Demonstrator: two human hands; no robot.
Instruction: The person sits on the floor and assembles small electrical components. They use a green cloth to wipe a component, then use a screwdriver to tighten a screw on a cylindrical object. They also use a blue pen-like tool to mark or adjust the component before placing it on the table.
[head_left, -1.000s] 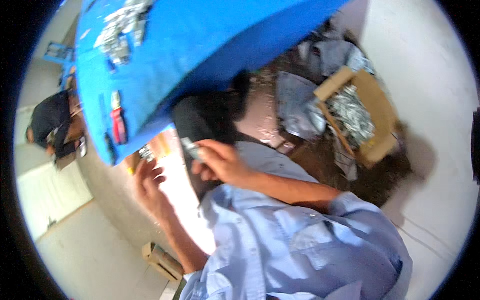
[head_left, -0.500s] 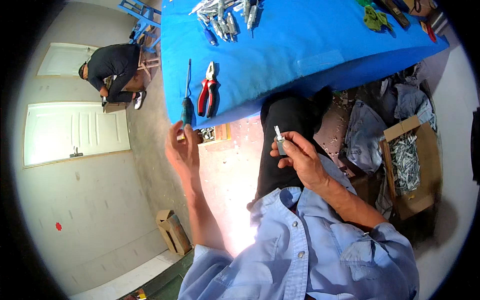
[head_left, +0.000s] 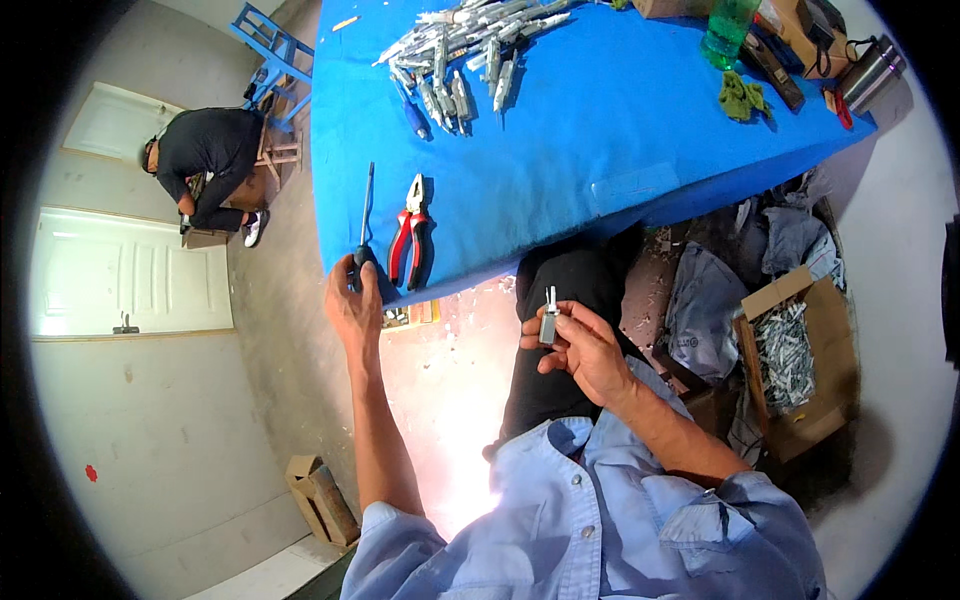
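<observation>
Two bare hands are working at the near edge of a blue-covered table (head_left: 600,130) in the head view. The left hand (head_left: 352,305) is reaching up to that edge, its fingers curling around the dark handle of a screwdriver (head_left: 366,225) whose shaft is lying on the cloth and pointing away from the person. Just beside it, red-handled pliers (head_left: 408,240) are resting close to the table's edge. The right hand (head_left: 585,350) is hovering below the edge, over the person's dark-trousered lap, pinching a small grey metal part (head_left: 548,322) with two prongs upright between thumb and fingertips.

Farther back on the cloth, a heap of similar metal parts (head_left: 460,60) is lying well apart from both hands, with bare blue cloth stretching between the heap and the near edge. At the far right corner, a green bottle (head_left: 728,28) and a steel flask (head_left: 868,70) are standing.

On the floor to the right, an open cardboard box (head_left: 815,420) is holding what are probably more grey metal pieces, though the picture is too bent there to be sure. Left of the table, another person (head_left: 210,170) is crouching by a blue chair (head_left: 275,45), with open concrete floor between.
</observation>
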